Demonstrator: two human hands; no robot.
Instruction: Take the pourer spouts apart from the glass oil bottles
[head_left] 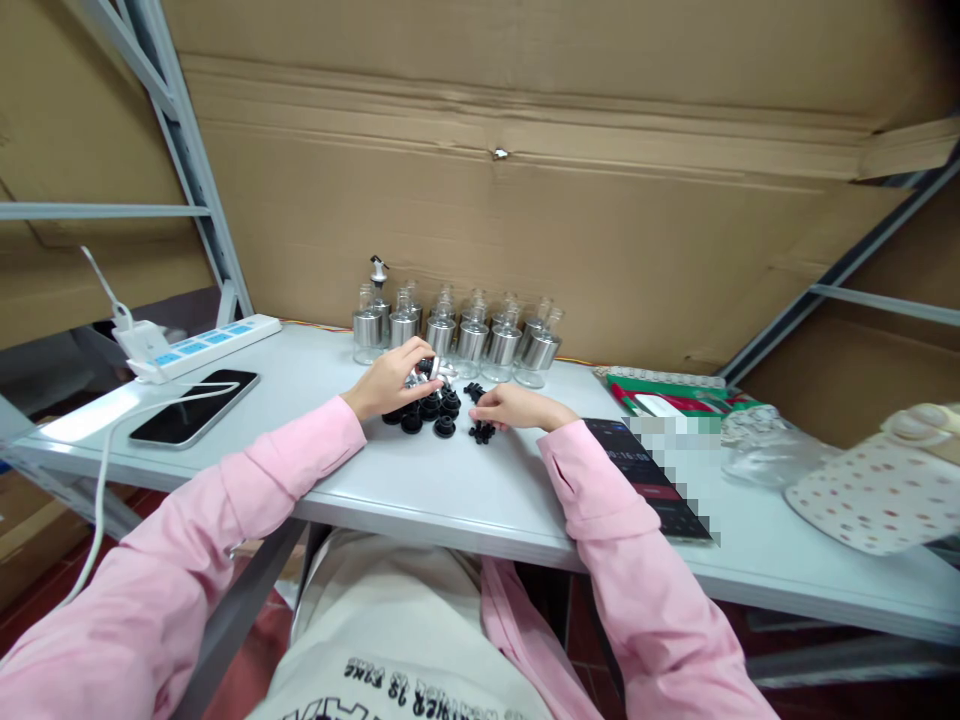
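My left hand (393,380) is closed around a silver-and-black pourer spout (427,368), over a cluster of parts. Under and beside it lie several round black stoppers (444,427), with silver pieces among them. To their right, my right hand (517,406) has thumb and fingers pinched together at a small pile of black parts (481,433); whatever is between the fingertips is too small to make out. Behind both hands stand several glass bottles (472,340) with silver metal bands. One bottle at the back left carries a pourer top (379,268).
On the left of the white table (450,490) are a power strip (217,345) and a phone (196,408) with a cable. A tablet-like screen (652,480) lies by my right forearm. Farther right are plastic bags (772,445) and a dotted pouch (870,495). Cardboard (570,240) walls the back.
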